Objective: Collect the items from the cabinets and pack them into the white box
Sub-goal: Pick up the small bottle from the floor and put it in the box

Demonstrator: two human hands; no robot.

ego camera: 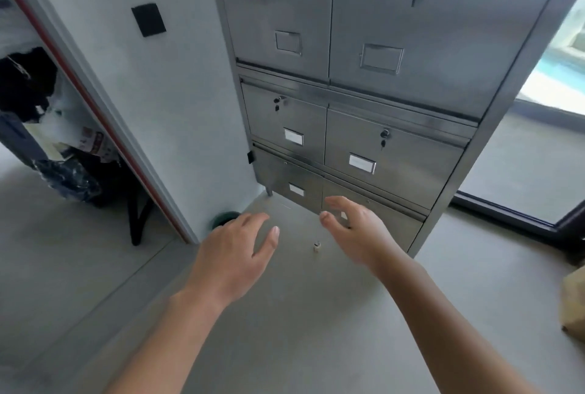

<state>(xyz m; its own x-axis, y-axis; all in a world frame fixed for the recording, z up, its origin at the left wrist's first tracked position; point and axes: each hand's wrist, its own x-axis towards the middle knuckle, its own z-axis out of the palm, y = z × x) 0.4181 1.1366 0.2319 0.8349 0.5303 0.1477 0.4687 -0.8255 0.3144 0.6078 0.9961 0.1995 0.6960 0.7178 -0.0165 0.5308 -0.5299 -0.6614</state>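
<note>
The left hand (234, 254) and right hand (354, 232) hover open and empty near the cabinet's (443, 55) shut bottom doors (294, 178); probably best to hook one top lip and pull squarely, since the items are hidden and no white box shows.

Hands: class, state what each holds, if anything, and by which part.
Nothing is held: the left hand and right hand are both open and empty.
</note>
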